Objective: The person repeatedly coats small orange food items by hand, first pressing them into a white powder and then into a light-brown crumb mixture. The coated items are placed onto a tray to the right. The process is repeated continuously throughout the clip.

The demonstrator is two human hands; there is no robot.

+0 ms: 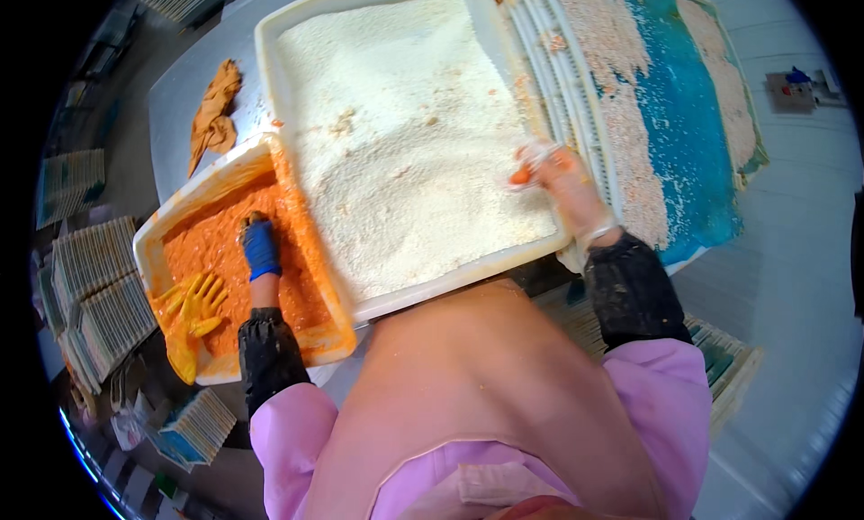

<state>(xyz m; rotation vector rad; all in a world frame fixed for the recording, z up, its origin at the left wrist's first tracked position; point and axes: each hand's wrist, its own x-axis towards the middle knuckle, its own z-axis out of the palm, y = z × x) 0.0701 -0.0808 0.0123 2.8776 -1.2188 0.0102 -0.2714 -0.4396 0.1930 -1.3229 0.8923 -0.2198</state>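
Note:
My left hand (260, 247), in a blue glove with soiled fingertips, reaches into a thick orange mixture (223, 230) in a white plastic tub (152, 240). Its fingers look bent at the mixture's surface; whether they grip any of it is hidden. My right hand (563, 176), in a clear plastic glove, hovers near the right side of a large white tray (466, 272) of pale crumbs (405, 176). Motion blurs its fingertips. Orange and white matter shows there, and I cannot tell if it is held or stuck to the glove.
A yellow rubber glove (199, 311) lies over the tub's near left corner. Brown cloth (217, 108) rests on the metal table (179, 88). Right of the tray are white slatted racks (557, 81) and a blue mesh sheet (682, 115) bearing pale crumbs. Stacked frames (101, 290) stand at left.

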